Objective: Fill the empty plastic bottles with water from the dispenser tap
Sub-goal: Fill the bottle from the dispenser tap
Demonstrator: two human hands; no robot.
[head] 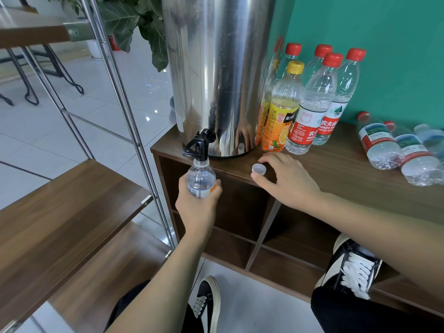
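- The left hand (199, 207) grips a small clear plastic bottle (201, 179) around its lower body, fingers and thumb curled round the labelled section.
- The bottle stands upright with its open neck directly under the black tap (197, 146) of the steel dispenser (216, 68); the neck touches or sits just below the spout.
- The bottle is uncapped and transparent, with a white label bearing an orange edge. Its water level cannot be told.
- The right hand (286, 181) rests on the wooden cabinet top (348, 174), thumb and forefinger pinching a pale translucent cap (258, 169) that sits at the front edge; the other fingers are loosely bent.
- The dispenser stands on the left end of the cabinet top, with the tap overhanging the front edge.
- Beside the dispenser, on its right, stands a group of upright capped bottles: several clear ones with red caps (312, 102) and an orange juice bottle (281, 111) with a yellow cap.
- Farther right, clear bottles (384, 145) lie on their sides on the cabinet top, near the green wall (384, 32).
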